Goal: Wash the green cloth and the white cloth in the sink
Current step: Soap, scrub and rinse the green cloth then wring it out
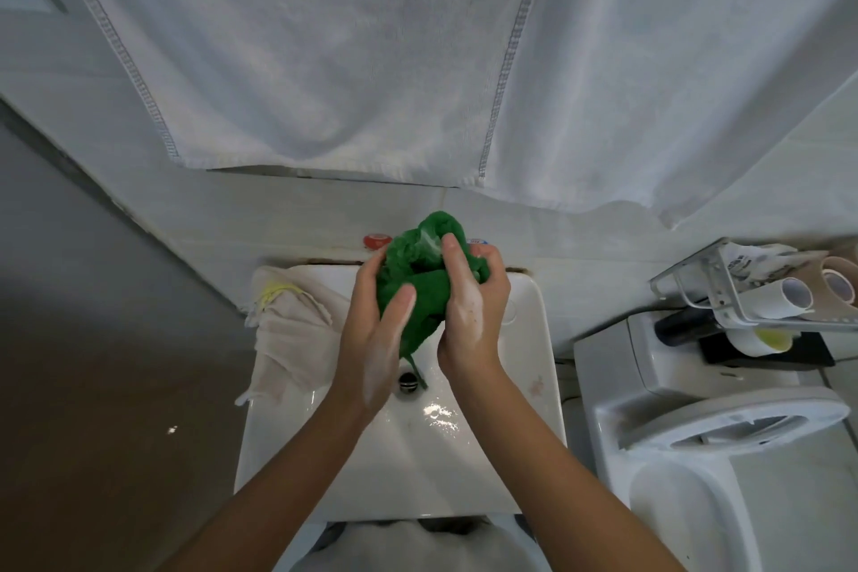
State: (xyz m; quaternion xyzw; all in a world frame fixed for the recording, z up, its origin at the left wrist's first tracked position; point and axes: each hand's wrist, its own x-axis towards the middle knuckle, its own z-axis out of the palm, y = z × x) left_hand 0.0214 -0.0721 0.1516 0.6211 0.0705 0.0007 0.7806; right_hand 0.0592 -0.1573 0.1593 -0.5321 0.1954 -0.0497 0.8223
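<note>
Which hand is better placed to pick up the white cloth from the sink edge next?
Left. The white cloth is draped over the sink rim on the left side, just beside the left hand. The right hand grips the green cloth farther away and could hold it alone.

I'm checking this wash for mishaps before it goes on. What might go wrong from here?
The white cloth is draped over the sink's left rim and may slide off to the floor. The green cloth's hanging tail dangles right over the drain and could catch there. Both the left hand and right hand look soapy, so their grip may slip.
</note>
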